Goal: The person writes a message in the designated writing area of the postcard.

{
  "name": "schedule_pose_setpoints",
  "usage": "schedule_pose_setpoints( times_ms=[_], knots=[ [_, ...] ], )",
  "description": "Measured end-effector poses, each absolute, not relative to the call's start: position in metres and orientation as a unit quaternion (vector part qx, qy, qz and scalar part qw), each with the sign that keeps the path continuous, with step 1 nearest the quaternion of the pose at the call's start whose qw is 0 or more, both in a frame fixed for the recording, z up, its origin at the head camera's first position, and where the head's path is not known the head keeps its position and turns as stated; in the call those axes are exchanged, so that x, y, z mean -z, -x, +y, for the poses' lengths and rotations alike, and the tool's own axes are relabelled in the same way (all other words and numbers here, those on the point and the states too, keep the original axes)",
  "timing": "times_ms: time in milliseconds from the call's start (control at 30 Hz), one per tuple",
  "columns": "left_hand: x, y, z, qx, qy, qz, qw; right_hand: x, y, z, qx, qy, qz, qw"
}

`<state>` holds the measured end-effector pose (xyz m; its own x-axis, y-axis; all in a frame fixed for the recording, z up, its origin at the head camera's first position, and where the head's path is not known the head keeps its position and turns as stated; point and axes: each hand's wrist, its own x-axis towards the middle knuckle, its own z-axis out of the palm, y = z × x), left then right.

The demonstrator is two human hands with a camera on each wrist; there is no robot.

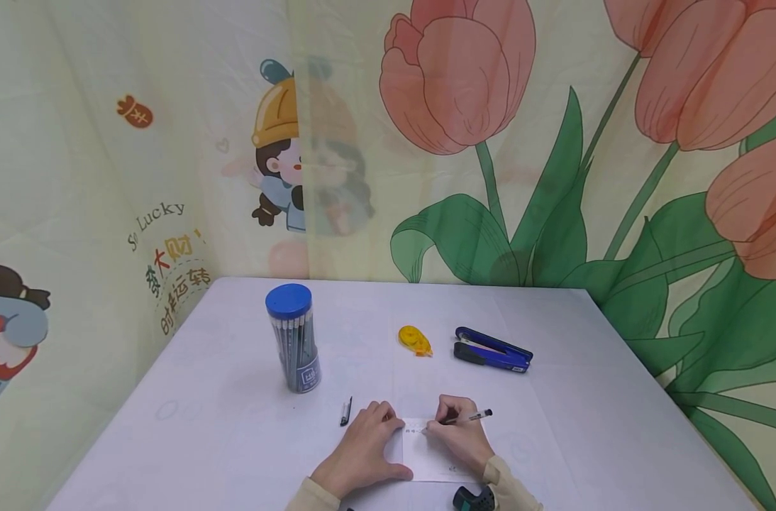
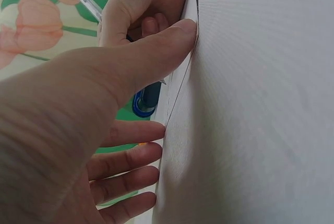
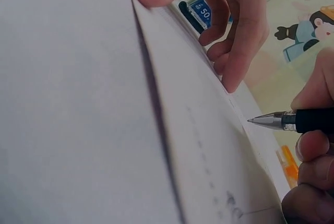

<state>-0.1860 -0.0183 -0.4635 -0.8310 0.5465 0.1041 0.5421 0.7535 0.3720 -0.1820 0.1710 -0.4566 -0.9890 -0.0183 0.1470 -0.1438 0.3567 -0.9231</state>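
Observation:
In the head view, my left hand (image 1: 365, 447) rests on the table at the left edge of a white sheet of paper (image 1: 435, 458). Its fingertips and thumb touch that edge, fingers extended in the left wrist view. My right hand (image 1: 466, 438) pinches a gel pen (image 1: 480, 416) with a clear barrel and dark grip. The pen's metal tip (image 3: 269, 121) is close to the paper in the right wrist view; contact is uncertain there. Small dark marks run along the sheet's upper part, with a small scribble near its lower right. Left of the paper lies a pen cap (image 1: 346, 411).
A clear tub of pencils (image 1: 295, 355) with a blue lid stands at the back left. Behind the paper lie a yellow correction tape (image 1: 415, 341) and a blue stapler (image 1: 493, 350). A black device (image 1: 473, 498) sits by the right wrist. Printed curtains hang behind the white table (image 1: 190, 411).

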Motion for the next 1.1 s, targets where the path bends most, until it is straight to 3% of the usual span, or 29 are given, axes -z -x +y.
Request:
schedule_pose_setpoints(
  times_ms=[533, 1100],
  knots=[
    [0.463, 0.185, -0.019, -0.198, -0.294, 0.935, 0.005, 0.49, 0.199, 0.183, -0.562, -0.027, -0.825, 0.047],
    [0.463, 0.185, -0.019, -0.202, -0.289, 0.936, 0.011, 0.48, 0.194, 0.177, -0.541, -0.032, -0.839, 0.053]
  ],
)
